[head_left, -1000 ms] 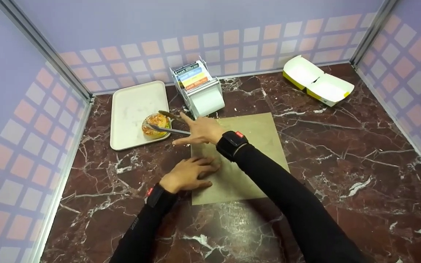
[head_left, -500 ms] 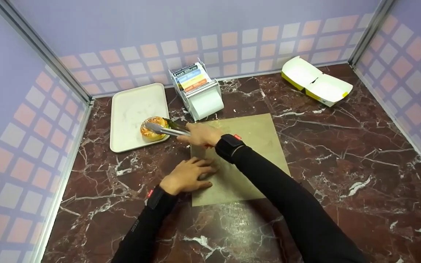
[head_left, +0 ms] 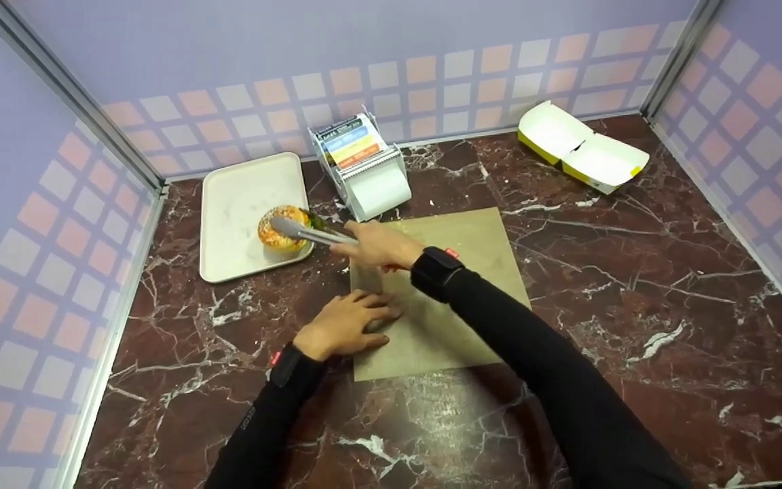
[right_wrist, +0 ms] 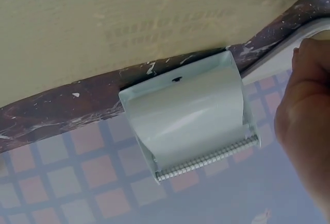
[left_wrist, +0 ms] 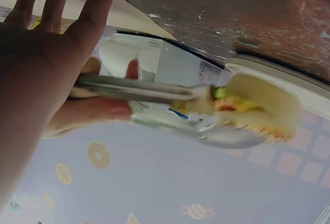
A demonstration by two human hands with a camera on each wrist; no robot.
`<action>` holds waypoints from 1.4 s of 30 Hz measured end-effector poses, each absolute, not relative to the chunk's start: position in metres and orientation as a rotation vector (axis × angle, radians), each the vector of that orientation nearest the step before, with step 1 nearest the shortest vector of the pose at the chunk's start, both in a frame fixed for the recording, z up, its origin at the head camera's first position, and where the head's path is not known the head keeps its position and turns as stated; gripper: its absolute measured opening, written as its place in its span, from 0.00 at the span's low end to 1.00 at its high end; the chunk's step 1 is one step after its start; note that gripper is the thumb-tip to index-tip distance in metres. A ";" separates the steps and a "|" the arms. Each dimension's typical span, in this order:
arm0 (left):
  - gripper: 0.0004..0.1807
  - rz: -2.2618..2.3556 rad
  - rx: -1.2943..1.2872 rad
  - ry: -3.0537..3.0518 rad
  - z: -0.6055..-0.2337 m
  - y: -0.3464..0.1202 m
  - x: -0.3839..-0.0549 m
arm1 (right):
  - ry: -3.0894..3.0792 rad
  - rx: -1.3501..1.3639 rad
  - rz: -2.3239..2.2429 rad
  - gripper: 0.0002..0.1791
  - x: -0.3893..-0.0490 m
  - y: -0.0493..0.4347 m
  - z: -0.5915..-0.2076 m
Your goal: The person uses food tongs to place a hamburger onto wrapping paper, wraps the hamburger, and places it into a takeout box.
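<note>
In the head view my right hand (head_left: 384,246) grips metal tongs (head_left: 323,236), which pinch a burger (head_left: 270,239) over the near right corner of the white tray (head_left: 248,180). From the left wrist, the burger (left_wrist: 268,103) shows its pale bun, green and orange filling and crumb-topped crust between the tong ends (left_wrist: 144,89). My left hand (head_left: 345,324) rests with spread fingers on the left edge of a tan paper sheet (head_left: 476,238). The right wrist camera catches my right hand (right_wrist: 312,95) only at its edge; the tongs are hidden there.
Behind the paper stands a metal dispenser (head_left: 357,153) with a white roll (right_wrist: 191,116) and a toothed bar. An unfolded yellow-and-white carton (head_left: 581,146) sits at the back right. Patterned walls enclose the dark marble tabletop (head_left: 635,292) at the back and sides.
My right fingers, spread one second ago, have closed in and brought the tongs together around the burger. The burger has risen slightly over the tray. My left hand has stayed in place.
</note>
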State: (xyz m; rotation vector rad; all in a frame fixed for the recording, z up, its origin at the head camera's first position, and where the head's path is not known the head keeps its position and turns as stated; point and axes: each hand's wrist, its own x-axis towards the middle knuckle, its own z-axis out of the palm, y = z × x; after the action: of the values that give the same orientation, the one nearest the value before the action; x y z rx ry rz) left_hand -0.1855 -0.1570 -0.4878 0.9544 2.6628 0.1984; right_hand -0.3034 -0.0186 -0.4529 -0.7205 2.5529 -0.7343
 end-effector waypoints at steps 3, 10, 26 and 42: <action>0.31 0.196 0.965 2.666 -0.487 -0.157 -0.186 | 2.546 -0.744 -0.800 0.33 -0.302 -0.003 -0.445; 0.32 0.194 0.971 2.674 -0.486 -0.158 -0.184 | 2.538 -0.814 -0.908 0.32 -0.282 0.056 -0.429; 0.35 0.224 0.954 2.649 -0.488 -0.158 -0.186 | 2.692 -0.690 -0.813 0.23 -0.222 0.221 -0.421; 0.36 0.206 0.910 2.614 -0.487 -0.159 -0.186 | 2.490 -0.583 -0.791 0.24 -0.207 0.247 -0.472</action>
State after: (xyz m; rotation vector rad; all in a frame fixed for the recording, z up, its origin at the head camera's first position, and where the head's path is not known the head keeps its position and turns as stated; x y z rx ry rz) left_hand -0.1862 -0.1588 -0.4869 0.9096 2.6144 0.2059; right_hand -0.2071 0.2475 -0.4721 -0.5833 2.4896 -0.7909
